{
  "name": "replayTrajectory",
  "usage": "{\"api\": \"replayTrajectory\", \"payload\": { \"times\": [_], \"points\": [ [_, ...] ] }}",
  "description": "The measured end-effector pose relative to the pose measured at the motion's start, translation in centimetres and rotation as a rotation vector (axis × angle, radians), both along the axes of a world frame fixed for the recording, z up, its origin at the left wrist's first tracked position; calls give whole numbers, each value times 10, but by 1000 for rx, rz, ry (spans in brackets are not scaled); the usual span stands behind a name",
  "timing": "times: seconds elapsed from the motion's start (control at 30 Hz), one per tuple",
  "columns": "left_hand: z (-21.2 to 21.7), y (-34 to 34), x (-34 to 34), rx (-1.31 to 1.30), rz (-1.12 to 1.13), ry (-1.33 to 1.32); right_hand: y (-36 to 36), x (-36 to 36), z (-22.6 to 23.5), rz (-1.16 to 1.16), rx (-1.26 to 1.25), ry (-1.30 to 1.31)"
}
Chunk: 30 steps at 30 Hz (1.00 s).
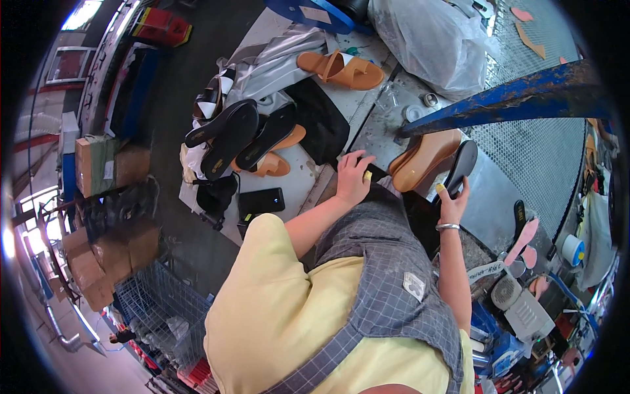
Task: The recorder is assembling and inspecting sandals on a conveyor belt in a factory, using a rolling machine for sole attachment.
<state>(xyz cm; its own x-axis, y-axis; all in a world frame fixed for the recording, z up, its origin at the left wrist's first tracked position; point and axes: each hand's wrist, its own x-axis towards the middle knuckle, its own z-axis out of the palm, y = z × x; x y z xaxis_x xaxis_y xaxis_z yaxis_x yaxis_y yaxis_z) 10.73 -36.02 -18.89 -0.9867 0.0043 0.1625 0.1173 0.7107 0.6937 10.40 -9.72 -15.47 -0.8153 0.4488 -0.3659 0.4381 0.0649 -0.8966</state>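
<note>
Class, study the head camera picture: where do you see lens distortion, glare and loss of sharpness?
Head view: the blue bar bows with fisheye distortion; windows at upper left glare white; the rim goes dark and blurry, cardboard boxes soft; the left hand and right hand near the centre stay sharp.

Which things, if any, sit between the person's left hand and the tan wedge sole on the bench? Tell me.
Nothing visible does. The left hand rests on the bench just left of the tan wedge sole, with only a bare gap between them. The right hand holds the black flat sole beside the wedge.
</note>
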Motion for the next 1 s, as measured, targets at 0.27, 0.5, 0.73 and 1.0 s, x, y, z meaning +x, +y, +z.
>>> {"api": "replayTrajectory", "payload": {
  "times": [0.27,0.5,0.73,1.0],
  "points": [
    [3,44,-7,263,-110,-50,20,9,-22,-144,5,69],
    [-10,6,-37,270,238,122,53,28,-47,-265,43,-6],
    [1,-80,-152,-92,281,226,52,33,-60,-166,192,-65],
    [-10,-104,-226,-369,113,-189,40,21,-52,-64,-6,-43]
  ]
}}
